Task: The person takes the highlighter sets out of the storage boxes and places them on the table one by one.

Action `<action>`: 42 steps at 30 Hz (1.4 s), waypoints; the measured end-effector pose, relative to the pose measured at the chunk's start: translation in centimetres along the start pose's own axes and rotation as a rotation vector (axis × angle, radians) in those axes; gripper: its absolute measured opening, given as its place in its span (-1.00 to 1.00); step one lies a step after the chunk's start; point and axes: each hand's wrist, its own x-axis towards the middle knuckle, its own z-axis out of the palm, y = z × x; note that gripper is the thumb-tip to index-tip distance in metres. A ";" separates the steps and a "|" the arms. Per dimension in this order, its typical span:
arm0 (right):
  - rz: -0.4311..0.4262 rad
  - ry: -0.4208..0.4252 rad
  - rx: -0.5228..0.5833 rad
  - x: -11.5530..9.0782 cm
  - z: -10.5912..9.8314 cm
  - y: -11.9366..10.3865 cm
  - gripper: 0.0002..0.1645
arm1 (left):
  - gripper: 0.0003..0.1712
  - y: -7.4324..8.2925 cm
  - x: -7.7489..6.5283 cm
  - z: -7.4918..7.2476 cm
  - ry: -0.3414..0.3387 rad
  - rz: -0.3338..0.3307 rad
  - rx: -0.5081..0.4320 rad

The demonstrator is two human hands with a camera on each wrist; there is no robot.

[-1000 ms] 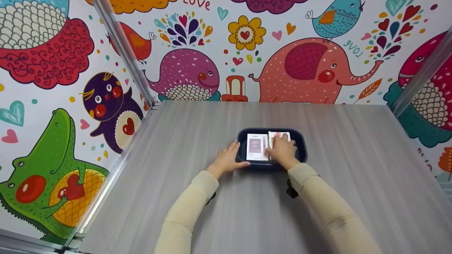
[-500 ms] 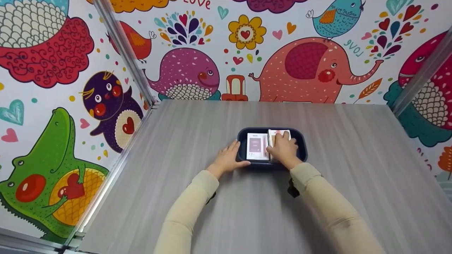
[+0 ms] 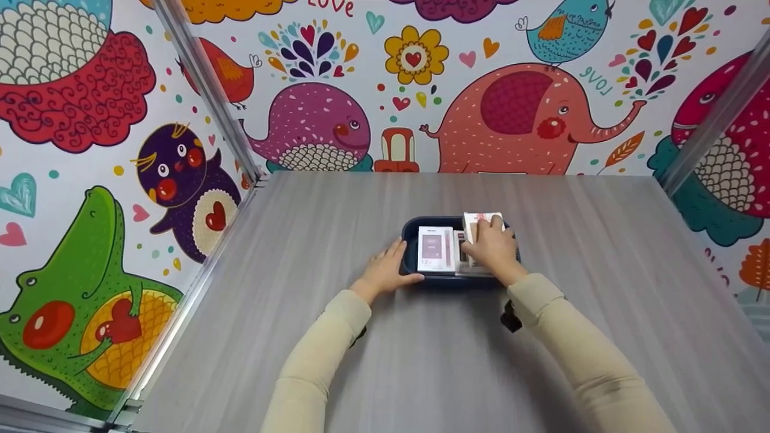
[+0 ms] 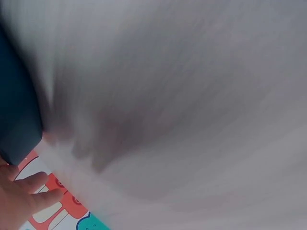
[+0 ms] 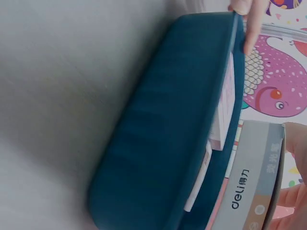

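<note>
A dark blue plastic bin [image 3: 445, 281] sits on the table. My right hand [image 3: 493, 248] grips a small carton box [image 5: 244, 177] by its sides, raised above the bin; grey and brown, with "deli" lettering, it shows in the right wrist view. Its white top [image 3: 481, 219] shows beyond my fingers in the head view. Still in the bin are a white box with a purple panel [image 3: 434, 249] on the left and another flat box [image 3: 466, 266] beneath my right hand. At the bin's left end, my left hand [image 3: 382, 269] rests against the rim, fingers extended and thumb at the front corner.
The grey wood-grain table [image 3: 337, 204] spreads around the bin. Cartoon-printed panels [image 3: 313, 126] stand along the back and sides, joined by metal posts [image 3: 207, 78].
My right hand has lifted the carton box up from the bin and slightly right, exposing the flat box below. My left hand has stayed at the rim.
</note>
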 end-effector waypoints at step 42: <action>-0.039 0.111 -0.008 -7.1 -1.5 11.8 -0.47 | 0.11 0.0 -0.2 0.1 -0.003 0.001 -0.022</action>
